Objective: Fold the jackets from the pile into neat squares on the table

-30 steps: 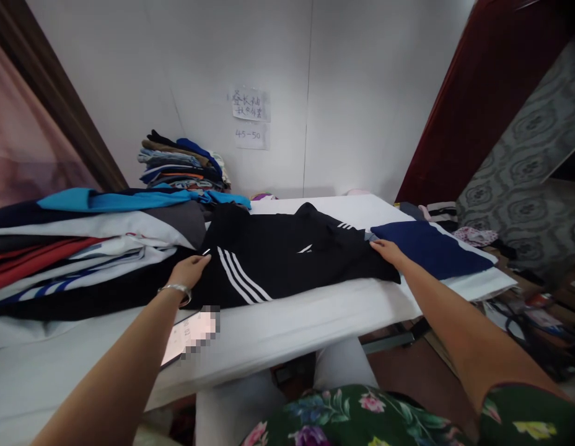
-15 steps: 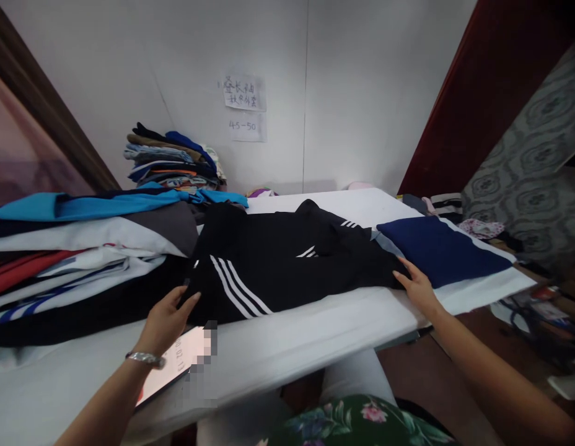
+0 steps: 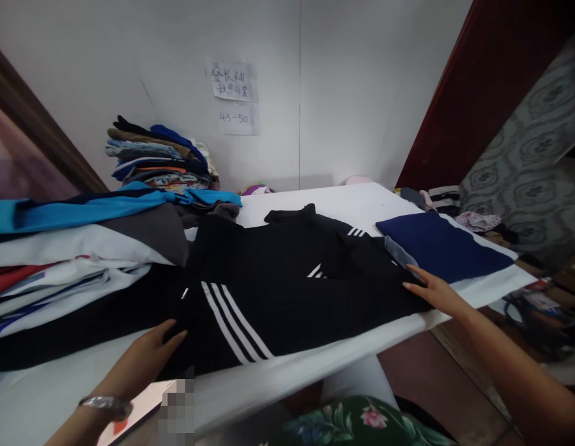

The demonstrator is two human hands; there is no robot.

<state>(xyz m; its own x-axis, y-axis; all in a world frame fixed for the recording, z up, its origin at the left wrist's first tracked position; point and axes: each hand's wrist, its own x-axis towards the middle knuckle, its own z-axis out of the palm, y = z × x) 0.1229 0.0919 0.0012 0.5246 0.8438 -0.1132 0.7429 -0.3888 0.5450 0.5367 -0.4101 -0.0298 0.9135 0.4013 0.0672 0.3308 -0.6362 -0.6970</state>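
Observation:
A black sports jacket (image 3: 278, 297) with white triple stripes lies spread across the white table in front of me. My left hand (image 3: 150, 350), wearing a silver bracelet, pinches the jacket's near left edge between thumb and fingers. At the right end, my right hand (image 3: 431, 290) grips the jacket's edge, with the fabric between thumb and fingers. Just beyond that hand lies a folded navy garment (image 3: 445, 248). Below my left wrist is a phone (image 3: 143, 402) with a lit screen, partly hidden by my forearm.
Unfolded clothes, including a bright blue garment (image 3: 83, 210), are heaped at the left. Behind them stands a pile of folded clothes (image 3: 160, 158) against the wall. Handwritten paper signs (image 3: 234, 80) are stuck there. More clothing (image 3: 478, 220) lies beyond the table's right side.
Both hands have brought the jacket toward me, and its near edge now lies closer to the table's front. The left hand has moved down and left. The camera view has shifted slightly.

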